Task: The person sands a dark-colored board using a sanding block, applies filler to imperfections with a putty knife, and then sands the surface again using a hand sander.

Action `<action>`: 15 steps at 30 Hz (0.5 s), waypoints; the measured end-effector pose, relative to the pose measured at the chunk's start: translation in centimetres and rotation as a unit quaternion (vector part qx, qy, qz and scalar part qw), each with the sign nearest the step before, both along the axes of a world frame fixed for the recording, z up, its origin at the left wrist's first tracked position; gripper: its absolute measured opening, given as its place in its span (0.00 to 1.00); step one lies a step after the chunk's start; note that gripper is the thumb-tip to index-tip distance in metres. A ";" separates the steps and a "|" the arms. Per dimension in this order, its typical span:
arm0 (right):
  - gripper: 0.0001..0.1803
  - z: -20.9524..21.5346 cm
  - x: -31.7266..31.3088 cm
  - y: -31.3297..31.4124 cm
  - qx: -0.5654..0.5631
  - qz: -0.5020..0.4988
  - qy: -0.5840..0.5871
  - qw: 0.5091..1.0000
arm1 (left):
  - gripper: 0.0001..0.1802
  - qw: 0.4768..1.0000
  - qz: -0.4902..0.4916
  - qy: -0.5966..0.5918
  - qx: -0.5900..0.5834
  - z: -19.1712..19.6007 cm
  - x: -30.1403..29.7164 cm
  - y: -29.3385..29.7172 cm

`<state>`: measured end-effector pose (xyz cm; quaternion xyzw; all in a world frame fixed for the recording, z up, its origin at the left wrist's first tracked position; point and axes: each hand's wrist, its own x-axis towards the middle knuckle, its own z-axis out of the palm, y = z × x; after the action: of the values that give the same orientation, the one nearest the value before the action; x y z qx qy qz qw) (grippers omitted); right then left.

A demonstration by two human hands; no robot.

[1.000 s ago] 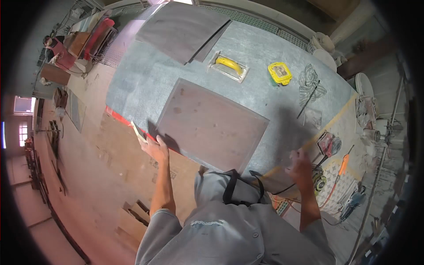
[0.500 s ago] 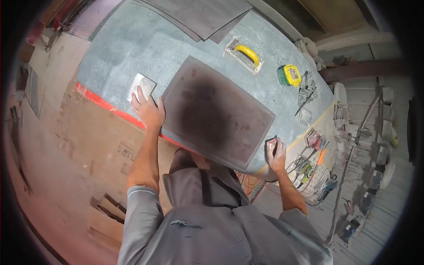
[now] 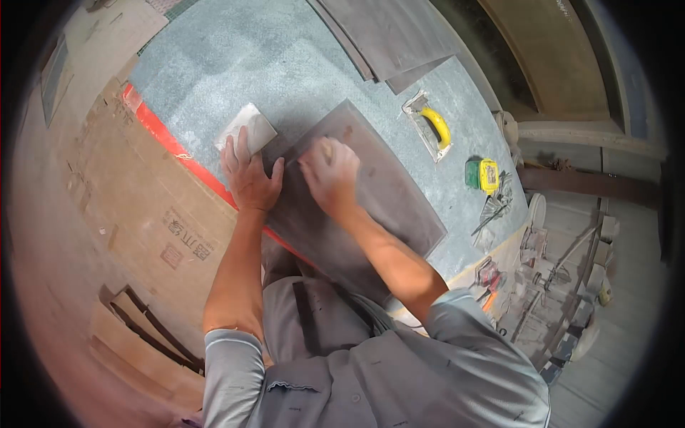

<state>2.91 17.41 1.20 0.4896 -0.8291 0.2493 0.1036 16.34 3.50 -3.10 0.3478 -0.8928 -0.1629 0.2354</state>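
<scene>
A dark grey-brown rectangular panel [image 3: 389, 192] lies on the blue-grey covered worktable [image 3: 214, 64], its near side at the red-edged front. My left hand [image 3: 251, 175] is spread at the panel's left end. Its fingertips rest on a whitish rectangular pad [image 3: 246, 130], and the thumb is beside the panel edge. My right hand [image 3: 332, 175], smeared by motion, is closed over the panel's left end. The small block it carried a moment before is hidden under its fingers.
Further back lie stacked dark sheets [image 3: 392, 43], a white plate tool with a yellow handle [image 3: 435, 128] and a green-and-yellow tub [image 3: 483, 175]. Crumpled plastic [image 3: 497, 203] is near the tub. Brown cardboard [image 3: 143, 207] covers the floor at left; power tools [image 3: 489, 278] sit at right.
My right hand has swept left from the panel's right end to its left end. My left hand stays by the pad and panel edge. The whole view has shifted and turned.
</scene>
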 end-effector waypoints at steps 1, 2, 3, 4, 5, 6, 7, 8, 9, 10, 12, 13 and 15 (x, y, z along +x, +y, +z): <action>0.29 -0.5 -0.6 -2.6 -0.006 0.008 -0.011 1.000 | 0.41 1.000 0.001 0.009 0.001 0.1 -0.2 -0.1; 0.29 -0.7 -0.8 -2.9 -0.001 0.021 -0.023 1.000 | 0.46 1.000 0.009 -0.008 0.000 0.1 -0.2 -0.3; 0.29 -0.8 -1.0 -3.1 0.004 0.032 -0.034 0.999 | 0.46 1.000 0.013 0.002 0.002 0.1 0.0 -0.2; 0.28 -0.8 -1.6 -3.4 0.007 0.043 -0.043 0.998 | 0.47 1.000 0.015 0.014 0.001 0.2 -0.2 -0.4; 0.28 -0.6 -1.7 -1.0 0.009 0.039 -0.030 0.999 | 0.48 1.000 0.021 0.023 0.005 0.1 0.0 -0.2; 0.28 0.1 -1.9 3.4 0.012 0.034 -0.016 0.999 | 0.49 0.999 0.025 0.035 -0.002 0.0 0.2 -0.4; 0.27 1.3 -1.9 8.8 0.032 0.025 -0.021 0.999 | 0.48 0.999 0.025 0.029 0.000 0.3 0.1 -0.4; 0.27 1.5 -2.8 14.5 0.022 0.054 -0.033 0.998 | 0.48 0.999 0.027 0.028 -0.004 0.3 -0.1 -0.3; 0.26 3.0 -1.9 20.2 0.067 -0.019 0.022 0.997 | 0.48 0.999 0.028 0.025 -0.007 0.2 -0.2 -0.3; 0.27 2.5 -1.6 25.9 0.070 -0.043 -0.047 0.996 | 0.48 1.000 0.020 0.016 -0.010 0.2 -0.6 -0.1; 0.31 1.6 -0.7 34.5 0.166 -0.101 -0.043 0.980 | 0.48 1.000 0.028 -0.012 -0.005 0.4 -0.3 -0.1; 0.32 1.6 -1.1 33.3 0.177 -0.083 -0.041 0.980 | 0.46 0.999 0.032 -0.020 0.005 0.4 0.0 0.0; 0.32 -0.4 -2.7 25.3 0.038 0.000 -0.127 0.991 | 0.46 0.999 0.029 -0.023 0.008 0.4 -0.1 0.0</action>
<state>0.18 42.74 0.76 0.4579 -0.8442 0.2778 -0.0208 16.24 3.52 -2.72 0.3791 -0.8861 -0.1550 0.2170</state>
